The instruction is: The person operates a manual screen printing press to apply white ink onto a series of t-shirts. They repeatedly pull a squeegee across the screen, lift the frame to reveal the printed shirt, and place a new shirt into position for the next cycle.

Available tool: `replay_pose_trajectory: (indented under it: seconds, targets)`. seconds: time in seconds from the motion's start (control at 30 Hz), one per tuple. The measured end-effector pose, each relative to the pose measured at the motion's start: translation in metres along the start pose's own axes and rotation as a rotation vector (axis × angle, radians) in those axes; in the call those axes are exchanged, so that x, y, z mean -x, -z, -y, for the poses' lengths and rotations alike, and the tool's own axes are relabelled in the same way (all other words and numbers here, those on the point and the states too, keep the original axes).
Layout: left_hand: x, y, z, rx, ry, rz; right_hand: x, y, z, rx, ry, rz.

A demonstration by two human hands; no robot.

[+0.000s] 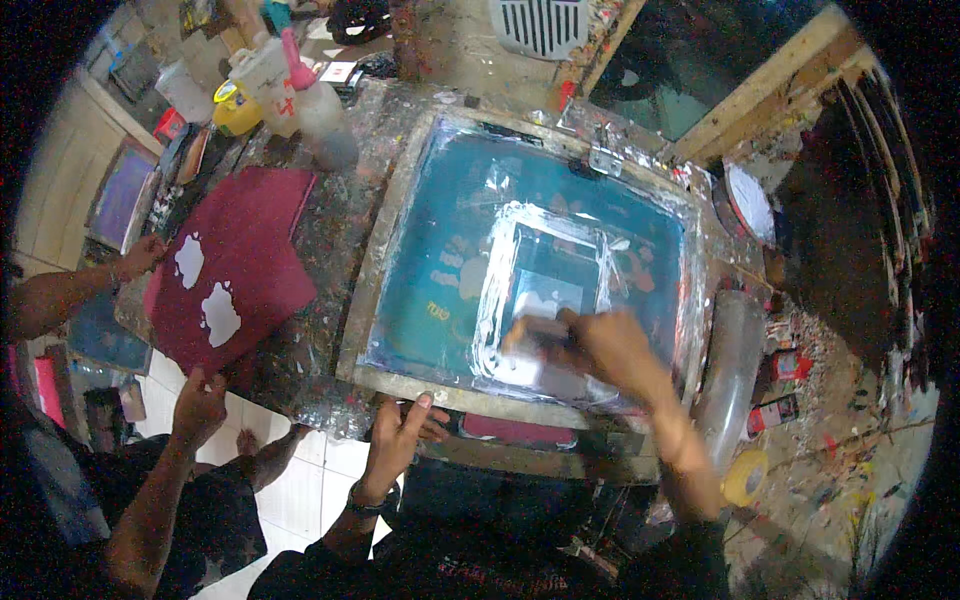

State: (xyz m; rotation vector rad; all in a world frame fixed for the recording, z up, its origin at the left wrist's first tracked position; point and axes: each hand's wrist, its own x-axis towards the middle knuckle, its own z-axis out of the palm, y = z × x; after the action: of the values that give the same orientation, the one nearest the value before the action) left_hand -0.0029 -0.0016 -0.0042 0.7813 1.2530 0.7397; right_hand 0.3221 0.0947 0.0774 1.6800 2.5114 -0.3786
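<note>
A screen printing frame [362, 330] with a blue-green mesh lies on the worktable in front of me. White ink is smeared in a rough rectangle around the lighter window in its middle. My right hand [610, 350], blurred by motion, grips a squeegee [535, 338] with a wooden-looking handle over the lower part of that window. At the frame's near left corner, my left hand [397, 440] has its thumb on the wooden edge and its fingers curled below. Maroon fabric [520, 428] shows under the frame's near side.
On the left, another person's hands [200, 405] hold a maroon fabric piece [250, 260] with two white printed shapes. Bottles and a yellow container [235, 108] stand at the back left. A clear cylinder [732, 375], a tape roll [745, 477] and a round tub [748, 205] lie right of the frame.
</note>
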Motion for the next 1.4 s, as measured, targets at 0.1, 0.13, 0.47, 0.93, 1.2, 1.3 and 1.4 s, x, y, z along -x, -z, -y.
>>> replay_pose_trajectory:
  seconds: [0.1, 0.13, 0.47, 0.93, 1.2, 1.3, 1.4]
  targets:
    - [0.001, -0.008, -0.015, 0.009, -0.032, 0.011, -0.054, 0.007, -0.042, 0.113, -0.079, -0.237]
    - [0.003, -0.005, -0.011, 0.025, -0.038, 0.01, -0.057, 0.0, -0.04, 0.142, -0.092, -0.293]
    - [0.002, -0.007, -0.004, 0.052, -0.051, -0.03, 0.043, -0.027, 0.045, 0.06, 0.014, -0.124]
    - [0.002, -0.009, -0.006, 0.037, -0.072, -0.007, 0.053, -0.062, 0.065, 0.177, -0.014, -0.405]
    - [-0.001, -0.01, -0.015, -0.041, -0.058, 0.019, -0.068, 0.021, -0.037, 0.023, -0.035, -0.352]
    - [-0.002, -0.008, -0.008, -0.057, -0.062, -0.014, -0.066, 0.016, -0.021, 0.048, -0.054, -0.447]
    - [-0.006, -0.007, 0.005, -0.038, -0.062, -0.027, -0.003, -0.023, 0.03, 0.176, -0.053, -0.366]
